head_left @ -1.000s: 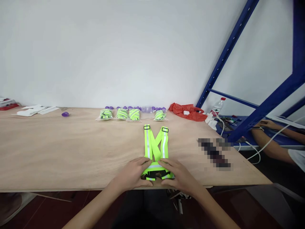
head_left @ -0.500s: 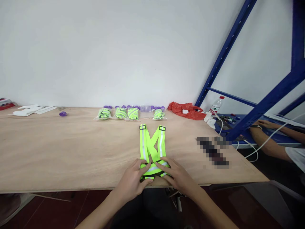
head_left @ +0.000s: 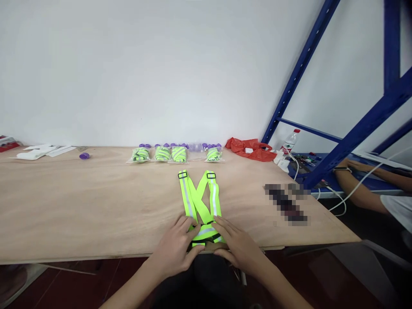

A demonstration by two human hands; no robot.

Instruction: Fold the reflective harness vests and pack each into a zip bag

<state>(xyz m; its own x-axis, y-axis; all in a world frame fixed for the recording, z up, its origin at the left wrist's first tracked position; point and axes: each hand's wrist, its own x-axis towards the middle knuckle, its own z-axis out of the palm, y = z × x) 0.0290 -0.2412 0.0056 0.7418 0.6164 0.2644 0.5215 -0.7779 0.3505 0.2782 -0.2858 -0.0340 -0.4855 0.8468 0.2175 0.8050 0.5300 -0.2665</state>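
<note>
A neon yellow-green reflective strap vest (head_left: 201, 206) lies flat near the table's front edge, its two shoulder straps crossing and topped by black buckles. At its lower left, my left hand (head_left: 178, 242) has its fingers and thumb apart, bent over the folded waist band. On the other side, my right hand (head_left: 236, 244) rests over the band's right end, fingers spread and thumb lower at the table edge. Both hands touch the vest; the fingertips partly cover the band's ends.
Several clear bags of folded vests (head_left: 162, 153) with purple items line the back of the wooden table (head_left: 96, 206). A red plastic bag (head_left: 251, 150), a bottle (head_left: 290, 140) and a blue frame (head_left: 341, 156) stand right. Another person's arm (head_left: 360, 191) shows beyond. A blurred-out object lies right of the vest.
The shoulder straps have shifted left and now slant. My fingers have moved a little outward on the waist band, and my right thumb has come lower. The view has shifted slightly.
</note>
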